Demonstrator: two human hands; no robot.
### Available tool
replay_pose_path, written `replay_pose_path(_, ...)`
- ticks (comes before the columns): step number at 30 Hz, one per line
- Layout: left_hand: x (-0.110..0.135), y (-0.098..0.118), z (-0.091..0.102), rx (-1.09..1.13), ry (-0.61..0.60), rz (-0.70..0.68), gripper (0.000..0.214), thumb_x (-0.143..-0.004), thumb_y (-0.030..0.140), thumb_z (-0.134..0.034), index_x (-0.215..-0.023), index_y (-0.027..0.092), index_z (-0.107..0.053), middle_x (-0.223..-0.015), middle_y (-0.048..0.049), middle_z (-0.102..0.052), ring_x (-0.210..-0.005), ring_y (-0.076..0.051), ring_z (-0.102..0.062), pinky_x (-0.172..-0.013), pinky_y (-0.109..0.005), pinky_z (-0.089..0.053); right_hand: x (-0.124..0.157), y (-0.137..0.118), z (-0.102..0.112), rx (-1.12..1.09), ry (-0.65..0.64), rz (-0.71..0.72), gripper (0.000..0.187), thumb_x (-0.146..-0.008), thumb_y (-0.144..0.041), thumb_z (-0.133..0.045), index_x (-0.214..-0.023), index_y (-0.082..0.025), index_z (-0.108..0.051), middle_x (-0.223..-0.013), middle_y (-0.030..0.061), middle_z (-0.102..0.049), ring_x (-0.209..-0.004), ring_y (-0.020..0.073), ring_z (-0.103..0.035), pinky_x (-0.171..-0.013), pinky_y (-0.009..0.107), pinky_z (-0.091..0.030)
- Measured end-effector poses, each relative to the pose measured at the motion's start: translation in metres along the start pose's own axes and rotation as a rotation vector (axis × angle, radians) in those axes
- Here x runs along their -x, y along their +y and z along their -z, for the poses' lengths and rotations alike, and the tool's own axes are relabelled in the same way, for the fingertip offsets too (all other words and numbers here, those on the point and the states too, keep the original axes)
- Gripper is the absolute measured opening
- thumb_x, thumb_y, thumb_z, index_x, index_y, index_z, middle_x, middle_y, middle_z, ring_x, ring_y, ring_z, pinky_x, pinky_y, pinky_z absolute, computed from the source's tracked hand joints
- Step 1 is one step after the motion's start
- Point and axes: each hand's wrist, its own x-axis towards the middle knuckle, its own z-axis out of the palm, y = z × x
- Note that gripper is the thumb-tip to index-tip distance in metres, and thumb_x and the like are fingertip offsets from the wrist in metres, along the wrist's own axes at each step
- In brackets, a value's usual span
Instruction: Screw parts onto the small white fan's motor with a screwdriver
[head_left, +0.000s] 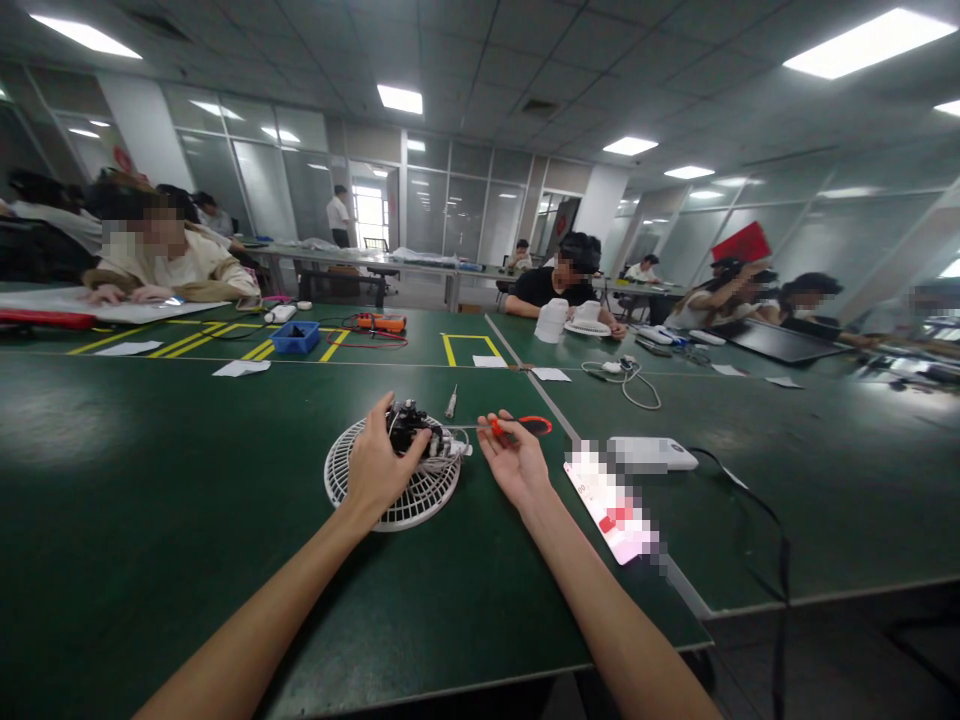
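Note:
A round white fan grille lies on the green table with a black motor assembly and loose white wires on top. My left hand grips the motor, thumb on its near side and fingers around the left. In my right hand is a screwdriver with an orange-and-black handle, held between thumb and fingers. Its shaft points left toward the side of the motor; whether the tip touches a screw is too small to tell. A small pointed tube lies just beyond the grille.
A lit phone and a white power bank with a black cable lie right of my right hand. Farther off are a blue bin, an orange multimeter and a coiled white cable. Several people sit around the tables.

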Motion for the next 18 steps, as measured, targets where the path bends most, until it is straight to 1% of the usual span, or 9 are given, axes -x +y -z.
replay_pose_path(3, 0.0, -0.001, -0.001, 0.002, 0.003, -0.01, 0.076, -0.088, 0.055, -0.067, -0.149, 0.018, -0.043, -0.142, -0.0207, -0.06, -0.127, -0.038, -0.063, -0.106, -0.059, -0.052, -0.002, 0.001, 0.003, 0.065, 0.047, -0.042, 0.021, -0.077, -0.022, -0.087, -0.078, -0.022, -0.066, -0.069, -0.0003, -0.07, -0.068, 0.0144, -0.071, -0.068, 0.026, -0.064)
replay_pose_path(4, 0.0, -0.002, -0.001, 0.002, 0.005, -0.012, 0.075, -0.087, 0.054, -0.067, -0.149, 0.018, -0.043, -0.142, -0.0208, -0.061, -0.127, -0.038, -0.063, -0.106, -0.059, -0.052, -0.003, 0.0, 0.004, 0.091, 0.052, -0.061, 0.022, -0.076, -0.024, -0.088, -0.078, -0.022, -0.066, -0.066, -0.0011, -0.067, -0.063, 0.0136, -0.069, -0.063, 0.024, -0.063)
replay_pose_path(5, 0.0, -0.002, -0.002, 0.0, 0.007, -0.015, 0.075, -0.087, 0.053, -0.067, -0.148, 0.017, -0.044, -0.141, -0.0208, -0.061, -0.127, -0.037, -0.063, -0.106, -0.059, -0.052, -0.003, -0.001, 0.004, 0.109, 0.045, -0.074, 0.022, -0.076, -0.023, -0.088, -0.08, -0.021, -0.067, -0.064, -0.0019, -0.066, -0.06, 0.0127, -0.067, -0.059, 0.023, -0.061)
replay_pose_path(7, 0.0, -0.002, -0.002, -0.004, 0.008, -0.021, 0.074, -0.087, 0.052, -0.068, -0.148, 0.016, -0.045, -0.14, -0.0208, -0.061, -0.126, -0.037, -0.063, -0.106, -0.058, -0.052, -0.002, -0.006, 0.003, 0.105, 0.001, -0.076, 0.02, -0.076, -0.015, -0.086, -0.085, -0.021, -0.069, -0.066, -0.0025, -0.068, -0.059, 0.0112, -0.066, -0.056, 0.02, -0.058)
replay_pose_path(10, 0.0, -0.002, -0.003, -0.001, 0.014, -0.026, 0.072, -0.087, 0.05, -0.068, -0.147, 0.017, -0.045, -0.137, -0.0198, -0.063, -0.124, -0.036, -0.064, -0.106, -0.058, -0.052, 0.0, -0.013, 0.0, 0.048, -0.027, -0.036, 0.026, -0.076, 0.0, -0.076, -0.089, -0.021, -0.069, -0.073, -0.002, -0.073, -0.066, 0.0111, -0.071, -0.063, 0.02, -0.06)
replay_pose_path(13, 0.001, -0.002, -0.002, -0.003, 0.015, -0.025, 0.07, -0.087, 0.048, -0.067, -0.147, 0.018, -0.045, -0.136, -0.0188, -0.063, -0.123, -0.035, -0.065, -0.106, -0.057, -0.053, 0.003, -0.016, -0.002, 0.007, -0.043, -0.007, 0.035, -0.071, 0.008, -0.065, -0.09, -0.022, -0.068, -0.083, -0.0015, -0.077, -0.082, 0.0134, -0.076, -0.071, 0.023, -0.063)
replay_pose_path(15, 0.001, -0.001, -0.001, -0.008, 0.007, -0.028, 0.07, -0.088, 0.048, -0.067, -0.147, 0.018, -0.044, -0.138, -0.0187, -0.063, -0.124, -0.035, -0.065, -0.107, -0.057, -0.052, 0.004, -0.014, -0.003, -0.004, -0.061, -0.001, 0.037, -0.071, 0.007, -0.062, -0.092, -0.023, -0.068, -0.087, -0.0018, -0.078, -0.089, 0.0149, -0.078, -0.075, 0.025, -0.064)
replay_pose_path(16, 0.001, -0.001, -0.001, -0.01, 0.005, -0.028, 0.07, -0.088, 0.048, -0.066, -0.147, 0.018, -0.044, -0.138, -0.0188, -0.063, -0.125, -0.035, -0.064, -0.107, -0.057, -0.052, 0.005, -0.013, -0.003, -0.006, -0.063, -0.004, 0.034, -0.073, 0.005, -0.064, -0.092, -0.023, -0.068, -0.087, -0.0014, -0.078, -0.09, 0.0156, -0.078, -0.077, 0.027, -0.064)
replay_pose_path(18, 0.0, 0.0, 0.0, -0.013, 0.0, -0.022, 0.07, -0.088, 0.048, -0.066, -0.147, 0.018, -0.044, -0.139, -0.019, -0.062, -0.125, -0.035, -0.064, -0.108, -0.057, -0.052, 0.005, -0.01, -0.003, 0.008, -0.043, -0.016, 0.022, -0.079, -0.005, -0.071, -0.091, -0.023, -0.068, -0.082, 0.0001, -0.076, -0.082, 0.0158, -0.077, -0.077, 0.028, -0.065)
